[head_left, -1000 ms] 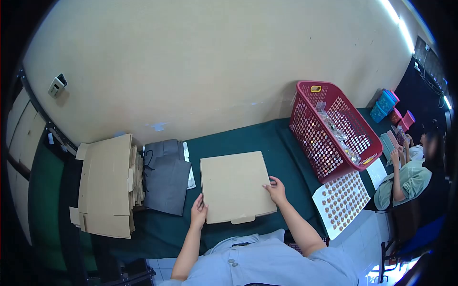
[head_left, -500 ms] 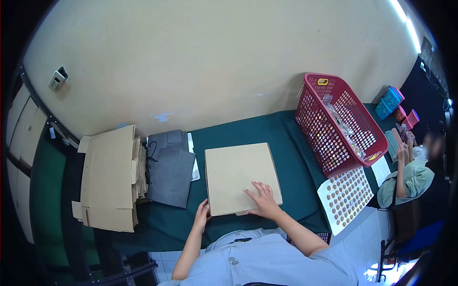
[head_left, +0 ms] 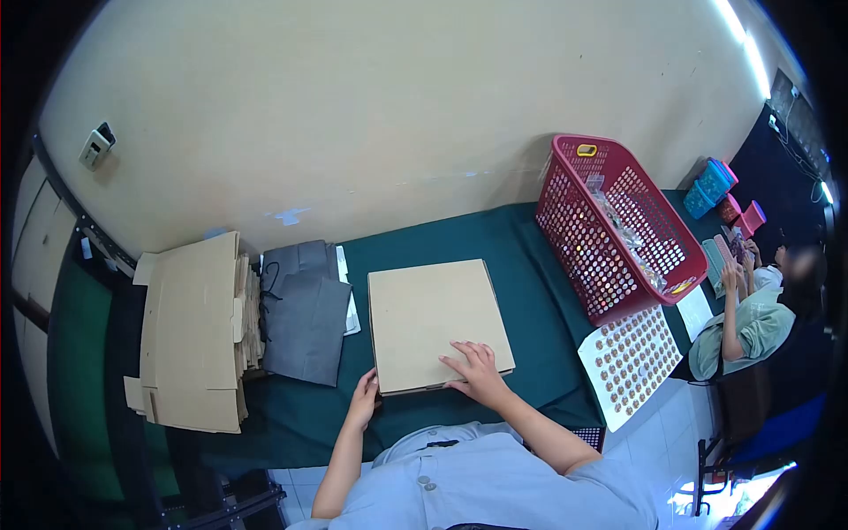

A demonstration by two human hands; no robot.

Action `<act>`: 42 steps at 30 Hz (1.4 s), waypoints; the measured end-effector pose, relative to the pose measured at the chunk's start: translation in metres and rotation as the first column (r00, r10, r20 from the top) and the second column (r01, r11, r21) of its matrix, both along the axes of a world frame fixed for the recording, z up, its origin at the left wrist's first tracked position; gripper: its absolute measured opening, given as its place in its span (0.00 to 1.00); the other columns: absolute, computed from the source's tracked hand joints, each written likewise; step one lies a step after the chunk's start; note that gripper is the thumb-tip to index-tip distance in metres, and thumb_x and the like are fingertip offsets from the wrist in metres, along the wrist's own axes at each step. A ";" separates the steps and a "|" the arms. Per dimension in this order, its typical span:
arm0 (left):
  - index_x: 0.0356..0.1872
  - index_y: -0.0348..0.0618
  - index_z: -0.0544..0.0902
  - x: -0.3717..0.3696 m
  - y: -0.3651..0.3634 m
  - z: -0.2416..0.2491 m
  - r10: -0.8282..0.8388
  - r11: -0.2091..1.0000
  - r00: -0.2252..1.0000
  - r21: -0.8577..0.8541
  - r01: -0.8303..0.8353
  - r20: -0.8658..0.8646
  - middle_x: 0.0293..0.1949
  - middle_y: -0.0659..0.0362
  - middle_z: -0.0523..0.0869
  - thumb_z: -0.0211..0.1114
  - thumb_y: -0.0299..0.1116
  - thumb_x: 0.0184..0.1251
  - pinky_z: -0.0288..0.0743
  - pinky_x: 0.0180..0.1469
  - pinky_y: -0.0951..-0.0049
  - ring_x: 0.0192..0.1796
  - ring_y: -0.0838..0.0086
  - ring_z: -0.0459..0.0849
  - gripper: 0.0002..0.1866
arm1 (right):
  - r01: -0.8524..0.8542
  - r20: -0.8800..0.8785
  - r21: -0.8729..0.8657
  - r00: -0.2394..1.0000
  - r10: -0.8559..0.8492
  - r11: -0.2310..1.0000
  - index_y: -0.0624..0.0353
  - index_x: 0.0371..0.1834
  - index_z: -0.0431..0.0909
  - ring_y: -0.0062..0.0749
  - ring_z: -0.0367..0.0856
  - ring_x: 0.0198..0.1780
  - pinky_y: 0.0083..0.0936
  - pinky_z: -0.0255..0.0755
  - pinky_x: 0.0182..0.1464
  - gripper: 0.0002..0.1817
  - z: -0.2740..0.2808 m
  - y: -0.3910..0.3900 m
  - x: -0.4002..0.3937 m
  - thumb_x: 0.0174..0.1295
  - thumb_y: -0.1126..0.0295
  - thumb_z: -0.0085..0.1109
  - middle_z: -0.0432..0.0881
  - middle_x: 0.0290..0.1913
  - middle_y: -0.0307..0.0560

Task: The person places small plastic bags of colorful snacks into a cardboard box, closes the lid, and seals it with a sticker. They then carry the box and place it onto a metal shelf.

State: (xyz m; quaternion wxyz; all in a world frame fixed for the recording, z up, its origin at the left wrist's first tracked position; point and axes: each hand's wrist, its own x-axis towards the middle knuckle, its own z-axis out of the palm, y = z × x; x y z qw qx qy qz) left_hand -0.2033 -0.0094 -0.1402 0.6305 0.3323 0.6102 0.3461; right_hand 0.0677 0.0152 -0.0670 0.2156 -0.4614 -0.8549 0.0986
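Observation:
A plain brown cardboard box (head_left: 433, 309), its lid down, lies on the dark green tablecloth right before me. My left hand (head_left: 364, 399) grips the box's near left corner, with part of its fingers hidden by the side. On the lid near the front edge rests my right hand (head_left: 477, 375), palm down and fingers spread. Its thumb is by the middle of the front edge. Left of the box lie dark grey paper bags (head_left: 305, 322) with black cord handles, over some white sheets.
Flattened cardboard boxes (head_left: 190, 331) are stacked at the left. A maroon plastic basket (head_left: 587, 238) holding clear packets stands at the right. Before it, a sheet of round stickers (head_left: 629, 362) overhangs the table edge. Another person (head_left: 746, 327) sits far right near small coloured baskets (head_left: 709, 187).
The small tab that stuck out at the box's front edge no longer shows there. My right hand has shifted slightly on the lid. The whole view has moved a little.

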 end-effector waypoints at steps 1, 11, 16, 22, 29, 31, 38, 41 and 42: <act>0.64 0.55 0.63 0.000 0.001 0.002 -0.007 1.000 1.000 -0.004 0.007 -0.008 0.58 0.57 0.72 0.47 0.51 0.70 0.63 0.56 0.56 0.61 0.66 0.68 0.25 | -0.001 -0.001 -0.002 1.000 0.001 1.000 0.43 0.57 0.71 0.43 0.60 0.63 0.45 0.50 0.63 0.33 0.003 0.000 -0.001 0.42 0.61 0.70 0.63 0.63 0.45; 0.64 0.58 0.64 -0.002 0.001 0.001 -0.001 0.999 0.999 -0.037 0.002 0.040 0.61 0.60 0.70 0.42 0.51 0.71 0.61 0.57 0.55 0.63 0.66 0.67 0.23 | 0.009 -0.067 -0.030 0.998 -0.011 1.000 0.47 0.53 0.74 0.43 0.62 0.61 0.42 0.50 0.63 0.29 0.000 0.003 0.001 0.43 0.59 0.70 0.69 0.58 0.45; 0.64 0.58 0.63 -0.002 0.002 0.004 0.001 0.999 0.999 -0.046 0.002 0.048 0.62 0.61 0.69 0.41 0.52 0.71 0.61 0.56 0.58 0.63 0.68 0.67 0.24 | 0.015 -0.072 -0.028 0.997 -0.017 0.999 0.48 0.52 0.75 0.42 0.63 0.60 0.42 0.51 0.63 0.29 0.008 0.004 0.002 0.42 0.59 0.70 0.70 0.56 0.45; 0.65 0.56 0.61 0.001 0.002 0.007 -0.001 0.999 0.999 -0.050 0.003 0.032 0.63 0.60 0.68 0.50 0.50 0.68 0.62 0.55 0.60 0.62 0.68 0.68 0.27 | -0.038 -0.019 -0.091 0.999 0.037 0.995 0.47 0.56 0.72 0.42 0.62 0.61 0.43 0.50 0.63 0.29 -0.026 0.000 0.002 0.49 0.57 0.65 0.68 0.59 0.46; 0.66 0.50 0.59 0.003 -0.002 0.001 -0.017 1.000 1.000 0.020 0.017 -0.009 0.63 0.56 0.67 0.62 0.42 0.62 0.67 0.51 0.64 0.60 0.68 0.70 0.33 | -0.005 0.152 -0.130 0.988 0.025 0.992 0.44 0.68 0.58 0.45 0.51 0.71 0.45 0.43 0.69 0.29 -0.033 -0.004 0.006 0.65 0.49 0.42 0.54 0.70 0.50; 0.64 0.47 0.60 0.007 -0.007 0.001 -0.047 0.998 0.999 0.042 0.047 -0.017 0.62 0.54 0.68 0.64 0.42 0.60 0.69 0.48 0.66 0.56 0.67 0.73 0.33 | 0.016 0.136 -0.164 0.991 0.006 0.986 0.44 0.68 0.58 0.45 0.50 0.71 0.45 0.43 0.69 0.27 -0.036 -0.004 0.017 0.66 0.50 0.40 0.53 0.70 0.49; 0.54 0.41 0.60 0.032 -0.030 0.005 -0.140 0.986 0.985 0.071 0.148 -0.102 0.53 0.48 0.72 0.69 0.37 0.55 0.72 0.38 0.72 0.44 0.67 0.79 0.31 | 0.412 -0.080 -0.010 0.908 -0.412 0.911 0.55 0.55 0.72 0.51 0.63 0.63 0.44 0.56 0.64 0.19 -0.044 -0.015 0.095 0.58 0.67 0.54 0.68 0.60 0.56; 0.53 0.41 0.60 0.029 -0.028 0.001 -0.162 0.984 0.979 0.054 0.170 -0.126 0.53 0.47 0.73 0.69 0.37 0.56 0.72 0.38 0.72 0.44 0.67 0.79 0.31 | 0.702 -0.236 0.119 0.707 -0.667 0.702 0.61 0.44 0.77 0.49 0.72 0.52 0.38 0.64 0.56 0.13 -0.053 -0.034 0.150 0.56 0.71 0.55 0.75 0.48 0.55; 0.53 0.42 0.60 0.029 -0.028 0.002 -0.161 0.984 0.976 0.052 0.170 -0.144 0.52 0.47 0.73 0.68 0.37 0.56 0.72 0.39 0.72 0.43 0.67 0.79 0.30 | 0.777 -0.274 0.118 0.624 -0.732 0.618 0.62 0.43 0.77 0.49 0.72 0.50 0.37 0.64 0.55 0.12 -0.060 -0.041 0.170 0.56 0.72 0.55 0.76 0.45 0.55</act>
